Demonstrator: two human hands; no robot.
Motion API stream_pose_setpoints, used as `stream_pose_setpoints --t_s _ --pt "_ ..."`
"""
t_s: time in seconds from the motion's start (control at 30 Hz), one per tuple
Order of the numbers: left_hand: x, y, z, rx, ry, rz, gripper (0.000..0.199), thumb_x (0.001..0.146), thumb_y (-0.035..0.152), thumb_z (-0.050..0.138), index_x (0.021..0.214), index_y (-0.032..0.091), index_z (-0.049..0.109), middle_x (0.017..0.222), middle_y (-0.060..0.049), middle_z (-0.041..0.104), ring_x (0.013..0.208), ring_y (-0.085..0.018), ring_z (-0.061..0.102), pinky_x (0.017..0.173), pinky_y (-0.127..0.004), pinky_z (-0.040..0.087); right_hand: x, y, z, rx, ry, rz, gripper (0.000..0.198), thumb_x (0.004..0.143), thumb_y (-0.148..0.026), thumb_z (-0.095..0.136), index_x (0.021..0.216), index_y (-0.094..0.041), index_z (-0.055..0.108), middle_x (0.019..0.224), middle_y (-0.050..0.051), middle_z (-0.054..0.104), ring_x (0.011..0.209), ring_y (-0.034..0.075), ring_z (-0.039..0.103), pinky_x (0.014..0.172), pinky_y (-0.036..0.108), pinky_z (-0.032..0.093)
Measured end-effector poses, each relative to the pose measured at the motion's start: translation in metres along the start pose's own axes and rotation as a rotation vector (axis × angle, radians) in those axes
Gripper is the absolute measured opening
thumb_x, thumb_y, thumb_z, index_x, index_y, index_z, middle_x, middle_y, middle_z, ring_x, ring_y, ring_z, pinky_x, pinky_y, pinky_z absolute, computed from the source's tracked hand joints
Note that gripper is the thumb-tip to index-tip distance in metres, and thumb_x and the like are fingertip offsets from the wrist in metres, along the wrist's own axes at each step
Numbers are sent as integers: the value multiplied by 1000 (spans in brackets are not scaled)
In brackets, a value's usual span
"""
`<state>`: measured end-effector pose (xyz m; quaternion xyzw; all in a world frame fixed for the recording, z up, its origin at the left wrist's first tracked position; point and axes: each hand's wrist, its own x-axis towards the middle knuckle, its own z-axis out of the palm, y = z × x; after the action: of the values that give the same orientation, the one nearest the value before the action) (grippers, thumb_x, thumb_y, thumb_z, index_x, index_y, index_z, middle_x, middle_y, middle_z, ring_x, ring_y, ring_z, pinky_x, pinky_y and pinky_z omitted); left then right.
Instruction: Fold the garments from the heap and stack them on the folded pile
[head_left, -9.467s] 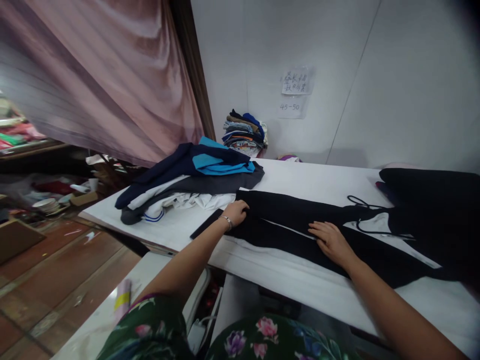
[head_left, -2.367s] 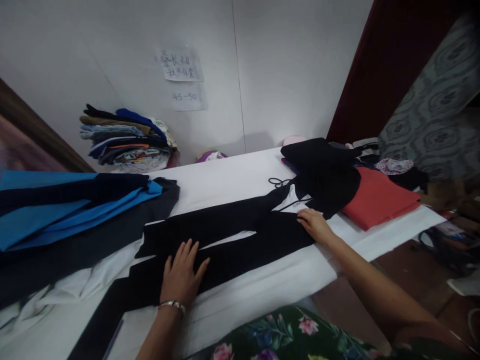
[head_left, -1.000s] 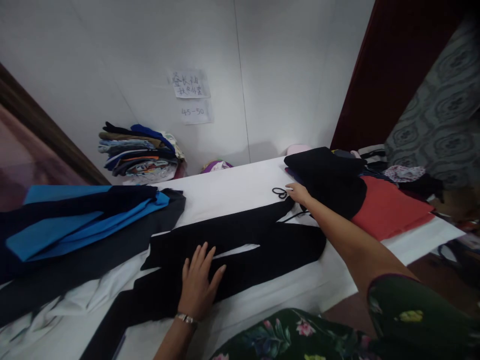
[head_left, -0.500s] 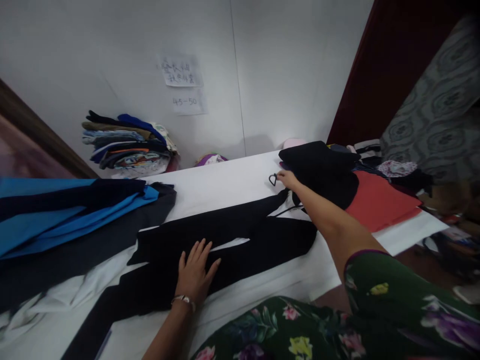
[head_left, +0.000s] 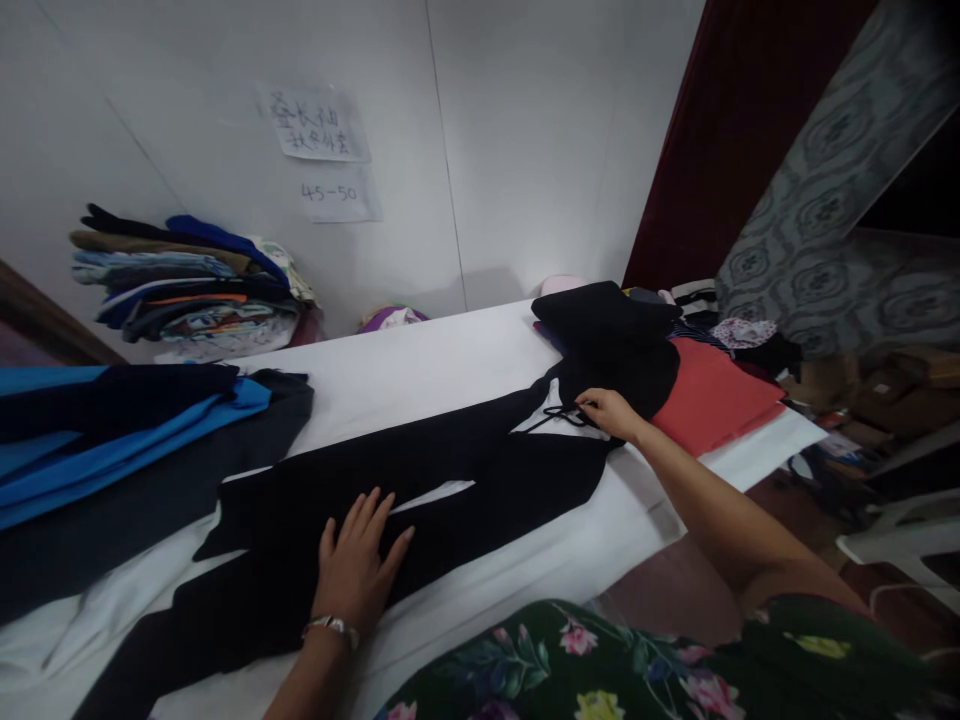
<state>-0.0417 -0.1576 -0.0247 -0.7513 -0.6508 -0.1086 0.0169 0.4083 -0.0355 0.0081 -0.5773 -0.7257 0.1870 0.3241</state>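
Observation:
Black trousers (head_left: 525, 470) lie stretched across the white table, legs to the left and waist end to the right. My left hand (head_left: 354, 562) rests flat on the legs, fingers spread, holding nothing. At the waist end, my right hand (head_left: 609, 410) has its thumb and finger closed on a black drawstring (head_left: 555, 411). The string lies curled over a white patch at the waist. Folded black cloth (head_left: 622, 340) sits just beyond my right hand, beside a flat coral-red cloth (head_left: 720, 395).
Blue garments (head_left: 150, 445) and a dark grey cloth (head_left: 277, 420) cover the table's left side. A stack of folded clothes (head_left: 199, 285) stands against the wall, under paper signs (head_left: 319, 125). A white stool (head_left: 900, 545) and boxes (head_left: 900, 395) are off to the right.
My right hand has come down and nearer with the drawstring, whose loop was held up over the table before. My left hand stays flat on the trousers. The view has shifted right.

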Motion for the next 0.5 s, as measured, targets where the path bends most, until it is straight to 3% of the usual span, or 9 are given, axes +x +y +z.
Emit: stream_pose_setpoints --t_s 0.1,0.23,0.3,0.37,0.5 --pt "0 0 0 7 -7 -9 53 89 44 42 135 19 50 146 -11 43 138 -27 33 112 -53 18 -4 -10 18 -103 67 -84 21 84 -23 50 91 -22 69 100 7 69 97 22 61 87 37 48" --pt "1 -2 2 27 -12 -30 55 87 43 42 135 19 50 146 -10 43 138 -26 33 112 -52 18 -7 -22 38 -222 -140 -229 19 78 -15 57 88 -23 71 110 6 69 108 23 60 95 40 45" --pt "1 -4 5 41 0 -29 55 86 43 41 135 19 51 146 -9 43 137 -26 34 112 -52 19 -8 -22 38 -229 -157 -253 24 78 -13 56 90 -24 72 113 5 68 108 22 61 96 39 46" --pt "0 -8 9 52 20 -13 55 86 43 40 134 19 52 146 -8 42 137 -25 35 111 -52 20 -9 -18 29 -234 -63 -251 26 81 -15 53 97 -24 71 116 7 67 112 22 59 98 41 45" --pt "0 -20 22 57 50 26 56 86 44 37 136 21 51 146 -7 43 136 -26 37 111 -53 21 -10 7 -16 -241 350 -167 29 85 -25 51 108 -21 68 128 11 60 123 26 51 105 48 38"
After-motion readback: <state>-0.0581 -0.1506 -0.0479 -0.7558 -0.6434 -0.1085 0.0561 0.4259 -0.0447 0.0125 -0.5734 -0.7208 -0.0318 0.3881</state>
